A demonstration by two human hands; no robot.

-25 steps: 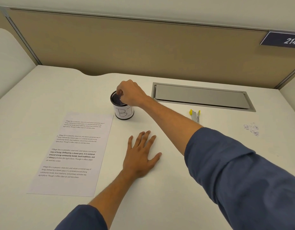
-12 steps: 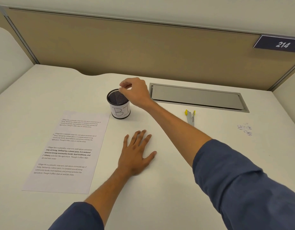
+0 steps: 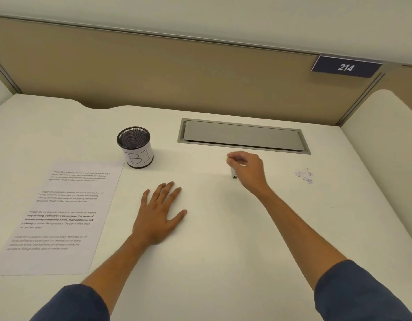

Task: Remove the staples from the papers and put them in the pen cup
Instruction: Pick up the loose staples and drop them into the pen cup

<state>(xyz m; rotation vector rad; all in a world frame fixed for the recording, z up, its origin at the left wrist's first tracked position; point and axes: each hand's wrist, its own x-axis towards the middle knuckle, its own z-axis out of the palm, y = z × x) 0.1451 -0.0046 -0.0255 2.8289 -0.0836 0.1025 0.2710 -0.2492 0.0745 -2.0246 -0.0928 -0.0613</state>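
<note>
The surface (image 3: 223,228) under the left fingers (image 3: 170,191) looks smooth, matt white. Beyond them stands a black wire-mesh pen cup (image 3: 135,146) with a paper label; left lies matt printed paper (image 3: 61,216). Past the right fingers (image 3: 234,158), a brushed grey metal hatch (image 3: 243,136).

On the counter (image 3: 223,239), a sheet of paper (image 3: 61,216) is laid at the left, and the pen cup (image 3: 135,147) is stood just beyond its far right corner. A recessed hatch (image 3: 243,136) is set into the counter to the right of the cup, toward the far edge. The left hand (image 3: 158,214) is laid flat between the paper and the right hand (image 3: 246,170), which is held near the hatch's near edge over a small tool (image 3: 234,174). A cluster of staples (image 3: 304,176) is scattered farther right.
</note>
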